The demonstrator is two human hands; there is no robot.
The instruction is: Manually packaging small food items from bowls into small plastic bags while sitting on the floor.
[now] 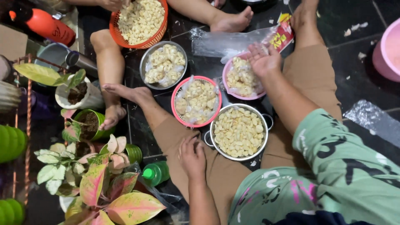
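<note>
The person sat on the dark floor [354,54] with legs spread. The right hand [263,59] reached into a small pink bowl [227,83] full of peeled garlic cloves in clear plastic. Its fingers were bent down into the cloves, but I could not tell if they held one. The left hand [191,156] rested on the left thigh, just beside a steel pot [238,132] full of peeled garlic. Its fingers were curled in close, and I could not tell if anything was inside them. The pot sat between the person's legs. A red-pink basket [196,101] with more garlic in plastic stood touching the pot. A round steel bowl [163,65] of garlic sat past it, and an orange basket [139,23] of garlic sat farther off, near another person's bare feet [231,21]. A long clear plastic bag [227,41] lay just past the pink bowl. Potted plants [96,183] with pink and green leaves and a green bottle [156,173] stood on the person's left side.
</note>
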